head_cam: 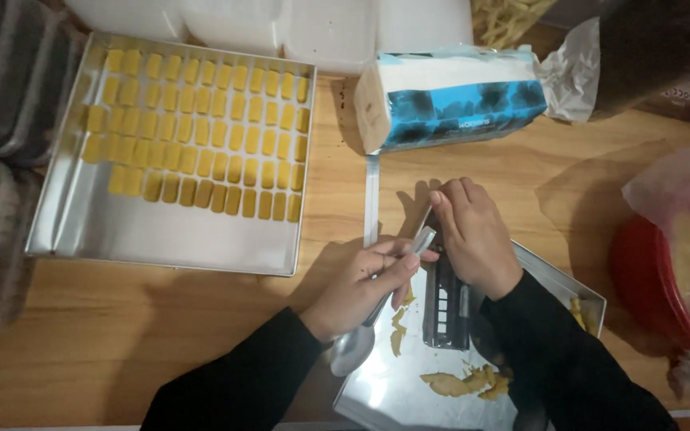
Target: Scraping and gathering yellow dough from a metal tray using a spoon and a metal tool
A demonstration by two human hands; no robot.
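Note:
My left hand (pixel 369 283) grips a metal spoon (pixel 357 347) by its handle, with the bowl pointing back toward me. My right hand (pixel 473 235) presses down on a dark slotted press tool (pixel 445 307) that lies on a small steel tray (pixel 397 391). The spoon handle's tip meets the top of the tool between my hands. Scraps of yellow dough (pixel 461 383) lie on that tray. To the left, a large steel baking tray (pixel 161 239) holds several rows of small yellow dough pieces (pixel 201 128).
A blue and white tissue pack (pixel 457 100) lies at the back middle. White containers (pixel 281 24) stand behind the big tray. A red bowl in a plastic bag (pixel 672 271) is at the right. Dark stacked trays (pixel 1 120) sit at the far left. The table (pixel 161 319) is wood.

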